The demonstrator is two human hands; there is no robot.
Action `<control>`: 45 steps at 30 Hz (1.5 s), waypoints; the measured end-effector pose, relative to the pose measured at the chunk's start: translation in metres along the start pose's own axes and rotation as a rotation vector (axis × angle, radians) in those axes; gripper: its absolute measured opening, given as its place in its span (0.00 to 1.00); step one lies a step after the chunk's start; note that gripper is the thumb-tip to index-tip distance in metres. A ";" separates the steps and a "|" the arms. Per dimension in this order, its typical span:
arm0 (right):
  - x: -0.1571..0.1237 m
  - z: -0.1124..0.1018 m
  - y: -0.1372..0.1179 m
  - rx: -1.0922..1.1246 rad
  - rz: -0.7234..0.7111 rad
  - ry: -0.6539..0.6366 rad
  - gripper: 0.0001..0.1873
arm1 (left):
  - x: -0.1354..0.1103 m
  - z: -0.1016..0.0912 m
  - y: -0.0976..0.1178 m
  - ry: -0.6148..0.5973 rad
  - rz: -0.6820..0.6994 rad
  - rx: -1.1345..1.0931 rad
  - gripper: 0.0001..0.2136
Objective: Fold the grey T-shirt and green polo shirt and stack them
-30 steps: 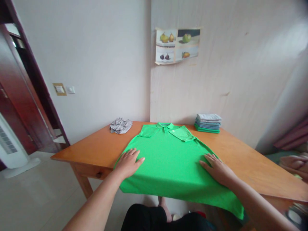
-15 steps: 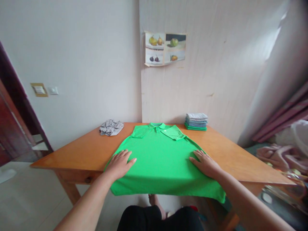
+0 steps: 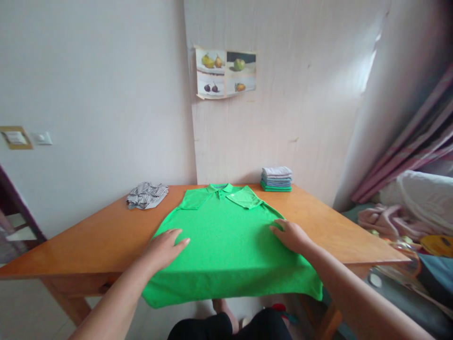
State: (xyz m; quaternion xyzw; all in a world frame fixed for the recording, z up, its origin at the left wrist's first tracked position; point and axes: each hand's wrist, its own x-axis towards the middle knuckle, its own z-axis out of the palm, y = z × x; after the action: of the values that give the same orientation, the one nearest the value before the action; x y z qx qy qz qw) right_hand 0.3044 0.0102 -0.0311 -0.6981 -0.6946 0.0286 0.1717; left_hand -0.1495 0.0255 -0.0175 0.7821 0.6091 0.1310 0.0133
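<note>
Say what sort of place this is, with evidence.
Probably a room in a home: a bright green polo shirt lies spread on an orange-brown wooden table, a rectangular paper sheet of fruit pictures hangs above, and pink fabric curtains hang at right.

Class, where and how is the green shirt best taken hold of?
Likely pinch both corners of the hem, from the near side: the green shirt lies spread, collar away, and the hem hangs past the near edge of the table.
</note>
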 end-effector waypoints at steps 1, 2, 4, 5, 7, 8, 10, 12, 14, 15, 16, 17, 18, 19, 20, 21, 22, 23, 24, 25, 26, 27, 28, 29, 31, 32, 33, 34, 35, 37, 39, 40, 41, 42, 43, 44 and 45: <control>0.005 -0.003 -0.003 -0.010 0.004 0.012 0.30 | 0.007 0.001 0.001 0.024 0.022 -0.015 0.32; 0.010 -0.005 -0.005 -0.025 0.000 0.021 0.28 | 0.013 0.002 0.003 0.049 0.043 -0.025 0.31; 0.022 -0.008 -0.009 -0.066 -0.014 0.018 0.26 | 0.025 0.007 0.007 0.088 0.077 -0.034 0.28; 0.029 -0.008 -0.010 -0.087 -0.014 0.008 0.25 | 0.029 0.009 0.009 0.104 0.080 -0.033 0.26; 0.042 -0.007 -0.010 -0.121 0.007 -0.016 0.26 | 0.034 0.015 0.012 0.120 0.063 -0.018 0.25; 0.049 -0.006 -0.009 -0.139 0.024 -0.029 0.27 | 0.035 0.017 0.012 0.122 0.047 -0.007 0.25; 0.063 -0.003 -0.006 -0.169 0.054 -0.055 0.29 | 0.034 0.020 0.013 0.113 0.018 0.017 0.25; 0.075 0.000 -0.003 -0.193 0.069 -0.087 0.30 | 0.032 0.021 0.012 0.093 0.004 0.032 0.27; 0.087 0.003 -0.001 -0.210 0.076 -0.117 0.31 | 0.031 0.022 0.012 0.075 -0.005 0.039 0.29; 0.092 0.005 -0.001 -0.217 0.079 -0.130 0.31 | 0.031 0.022 0.011 0.067 -0.011 0.041 0.30; 0.097 0.006 -0.001 -0.223 0.081 -0.142 0.32 | 0.031 0.023 0.011 0.061 -0.018 0.042 0.30; 0.102 0.007 -0.001 -0.227 0.082 -0.152 0.32 | 0.031 0.024 0.011 0.057 -0.024 0.043 0.31; 0.106 0.008 -0.002 -0.231 0.083 -0.161 0.32 | 0.031 0.025 0.010 0.055 -0.029 0.041 0.31; 0.110 0.010 -0.002 -0.234 0.083 -0.168 0.32 | 0.031 0.026 0.010 0.054 -0.034 0.039 0.32; 0.114 0.010 -0.002 -0.237 0.085 -0.174 0.32 | 0.031 0.027 0.009 0.056 -0.039 0.035 0.32; 0.116 0.011 -0.001 -0.240 0.091 -0.178 0.32 | 0.031 0.028 0.009 0.058 -0.042 0.033 0.32; 0.118 0.012 0.000 -0.243 0.100 -0.180 0.32 | 0.031 0.028 0.008 0.059 -0.042 0.031 0.32; 0.120 0.012 0.001 -0.246 0.112 -0.183 0.32 | 0.030 0.028 0.008 0.058 -0.042 0.030 0.32; 0.121 0.013 0.002 -0.248 0.125 -0.185 0.33 | 0.030 0.028 0.008 0.055 -0.042 0.029 0.32; 0.121 0.013 0.004 -0.249 0.139 -0.186 0.33 | 0.029 0.028 0.008 0.051 -0.041 0.028 0.32; 0.122 0.014 0.006 -0.250 0.152 -0.188 0.33 | 0.029 0.027 0.008 0.048 -0.041 0.025 0.32; 0.122 0.014 0.008 -0.250 0.163 -0.189 0.34 | 0.029 0.027 0.009 0.048 -0.042 0.021 0.32; 0.122 0.015 0.011 -0.249 0.170 -0.190 0.34 | 0.028 0.026 0.009 0.050 -0.045 0.017 0.32; 0.122 0.015 0.012 -0.248 0.174 -0.192 0.34 | 0.029 0.026 0.009 0.054 -0.046 0.015 0.31; 0.122 0.016 0.015 -0.244 0.176 -0.195 0.35 | 0.029 0.026 0.010 0.057 -0.043 0.017 0.32; 0.122 0.016 0.016 -0.242 0.175 -0.197 0.35 | 0.029 0.027 0.010 0.055 -0.041 0.020 0.32; 0.123 0.016 0.017 -0.241 0.173 -0.198 0.35 | 0.029 0.027 0.010 0.051 -0.040 0.023 0.32; 0.123 0.016 0.017 -0.239 0.170 -0.198 0.35 | 0.029 0.028 0.009 0.046 -0.040 0.026 0.33; 0.123 0.015 0.017 -0.238 0.166 -0.197 0.35 | 0.029 0.029 0.009 0.041 -0.041 0.028 0.33; 0.123 0.014 0.016 -0.234 0.155 -0.198 0.35 | 0.029 0.029 0.008 0.035 -0.046 0.031 0.33; 0.122 0.014 0.015 -0.229 0.145 -0.202 0.34 | 0.028 0.029 0.007 0.032 -0.050 0.032 0.33; 0.122 0.014 0.014 -0.227 0.140 -0.204 0.34 | 0.028 0.029 0.007 0.033 -0.051 0.030 0.33; 0.122 0.014 0.013 -0.224 0.138 -0.204 0.35 | 0.028 0.029 0.007 0.036 -0.051 0.028 0.33; 0.122 0.015 0.013 -0.221 0.139 -0.203 0.35 | 0.028 0.029 0.008 0.038 -0.051 0.025 0.33; 0.122 0.015 0.013 -0.217 0.145 -0.199 0.36 | 0.028 0.028 0.008 0.040 -0.051 0.022 0.33; 0.121 0.016 0.013 -0.215 0.155 -0.195 0.36 | 0.028 0.028 0.008 0.043 -0.050 0.020 0.33; 0.121 0.016 0.013 -0.215 0.165 -0.186 0.37 | 0.028 0.028 0.009 0.045 -0.049 0.018 0.33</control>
State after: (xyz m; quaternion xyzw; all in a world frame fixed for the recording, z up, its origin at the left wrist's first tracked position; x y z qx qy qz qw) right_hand 0.3165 0.1324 -0.0256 -0.7615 -0.6467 0.0327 0.0281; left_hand -0.1287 0.0542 -0.0375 0.7638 0.6295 0.1424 -0.0042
